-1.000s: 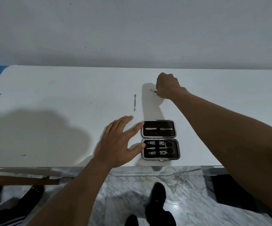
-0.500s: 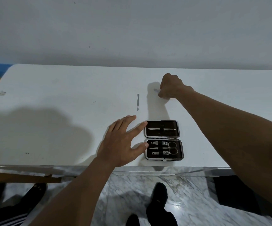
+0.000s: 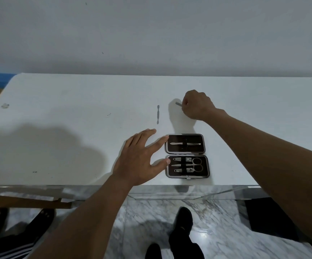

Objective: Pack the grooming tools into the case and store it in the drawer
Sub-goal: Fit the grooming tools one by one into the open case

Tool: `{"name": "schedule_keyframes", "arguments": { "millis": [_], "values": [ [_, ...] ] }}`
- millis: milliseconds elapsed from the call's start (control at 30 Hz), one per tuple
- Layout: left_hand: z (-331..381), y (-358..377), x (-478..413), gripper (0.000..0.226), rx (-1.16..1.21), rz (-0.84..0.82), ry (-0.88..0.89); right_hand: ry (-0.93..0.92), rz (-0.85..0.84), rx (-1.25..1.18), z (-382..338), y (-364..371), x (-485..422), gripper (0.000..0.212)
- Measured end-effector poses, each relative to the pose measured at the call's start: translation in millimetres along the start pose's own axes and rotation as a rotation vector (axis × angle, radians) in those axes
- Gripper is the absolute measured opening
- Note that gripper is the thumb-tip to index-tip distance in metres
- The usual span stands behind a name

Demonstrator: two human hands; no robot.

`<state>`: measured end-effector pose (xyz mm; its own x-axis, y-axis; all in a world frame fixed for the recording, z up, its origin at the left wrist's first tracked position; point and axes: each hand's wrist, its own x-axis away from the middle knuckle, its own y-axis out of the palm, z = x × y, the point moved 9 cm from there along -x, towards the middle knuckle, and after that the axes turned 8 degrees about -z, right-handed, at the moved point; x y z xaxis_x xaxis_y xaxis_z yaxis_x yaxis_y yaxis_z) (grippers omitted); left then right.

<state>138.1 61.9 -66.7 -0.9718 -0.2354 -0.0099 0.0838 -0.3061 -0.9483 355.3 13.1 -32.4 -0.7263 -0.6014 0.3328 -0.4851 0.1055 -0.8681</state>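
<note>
A small grooming case (image 3: 207,166) lies open near the front edge of the white table (image 3: 76,118). Its far half holds tweezers, its near half holds clippers, a file and scissors. My left hand (image 3: 142,159) rests flat with spread fingers, its fingertips touching the case's left edge. My right hand (image 3: 197,105) is beyond the case, fingers curled around a thin metal tool (image 3: 178,103) whose tip sticks out to the left. A second slim metal tool (image 3: 158,114) lies loose on the table, left of my right hand.
A clear drawer front (image 3: 162,193) shows under the table's front edge. A wall stands right behind the table. On the marble floor are my dark shoes (image 3: 181,227) and another person's feet (image 3: 20,221) at lower left. A brown board (image 3: 26,200) juts out at left.
My right hand has drawn slightly nearer and lifted the thin tool's tip off the table. My left hand stays against the case.
</note>
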Motion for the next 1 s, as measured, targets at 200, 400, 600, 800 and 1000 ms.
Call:
{"name": "schedule_keyframes", "arguments": {
  "millis": [200,400,600,800,1000],
  "values": [
    [1,2,0,0.062,-0.039,-0.003,0.007,-0.117,0.049,-0.280,8,-12,59,0.018],
    [1,5,2,0.063,-0.033,-0.001,0.003,-0.084,0.055,-0.385,36,-6,114,0.005],
    [0,6,2,0.063,-0.029,0.007,0.007,-0.016,0.108,-0.380,63,14,134,0.004],
    [0,6,3,0.062,-0.021,0.006,0.014,-0.096,0.174,-0.191,59,18,137,0.007],
    [1,6,3,0.062,-0.026,0.012,0.023,-0.221,0.140,0.031,49,16,143,0.016]
  ]
}}
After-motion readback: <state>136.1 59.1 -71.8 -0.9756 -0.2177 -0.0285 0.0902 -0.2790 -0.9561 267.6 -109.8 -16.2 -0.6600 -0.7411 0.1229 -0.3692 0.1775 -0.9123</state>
